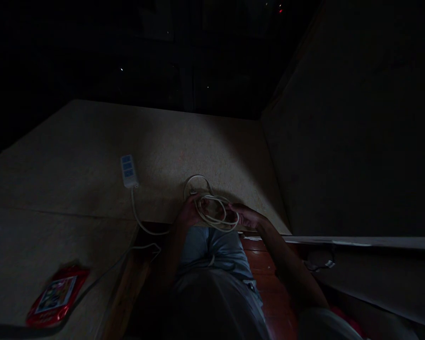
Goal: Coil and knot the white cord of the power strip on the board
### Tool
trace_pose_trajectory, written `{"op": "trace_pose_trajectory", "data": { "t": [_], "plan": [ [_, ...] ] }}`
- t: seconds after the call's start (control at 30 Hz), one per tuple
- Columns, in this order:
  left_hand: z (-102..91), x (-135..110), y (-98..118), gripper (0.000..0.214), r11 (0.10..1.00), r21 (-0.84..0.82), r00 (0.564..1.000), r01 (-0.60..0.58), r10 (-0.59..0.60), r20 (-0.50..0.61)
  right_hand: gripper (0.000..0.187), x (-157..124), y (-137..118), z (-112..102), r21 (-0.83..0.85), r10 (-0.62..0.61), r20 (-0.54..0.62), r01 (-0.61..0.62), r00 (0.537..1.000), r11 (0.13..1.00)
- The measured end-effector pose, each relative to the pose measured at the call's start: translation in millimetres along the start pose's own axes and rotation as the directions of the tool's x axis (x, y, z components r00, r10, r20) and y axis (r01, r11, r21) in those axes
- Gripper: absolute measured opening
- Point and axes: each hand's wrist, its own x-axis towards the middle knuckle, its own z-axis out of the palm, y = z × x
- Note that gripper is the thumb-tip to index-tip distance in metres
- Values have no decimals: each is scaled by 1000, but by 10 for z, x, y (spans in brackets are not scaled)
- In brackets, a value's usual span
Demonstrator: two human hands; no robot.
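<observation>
Loops of a white power cord (216, 223) hang between my two hands, just above the near edge of the stone ledge. My left hand (191, 211) is closed round the left side of the coil, where a plug seems to stick up by the fingers. On the right side, my right hand (246, 216) grips the loops with its fingers. A white power strip (128, 171) with blue socket faces lies on the ledge to the left, its cord running down toward my left arm. Dim light hides the finer finger positions.
The pale ledge (170, 141) ends at a dark window and at a wall (343, 141) on the right. A red packet (58, 296) lies at lower left, with a thin dark cable (106, 272) beside it. Reddish floor (265, 274) shows below.
</observation>
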Motion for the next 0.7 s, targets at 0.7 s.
{"op": "trace_pose_trajectory", "data": {
  "t": [0.7],
  "plan": [
    [84,34,-70,43,999,-31,999,42,-42,-27,40,75,60,-392,54,-43,76,39,996,998]
  ]
}}
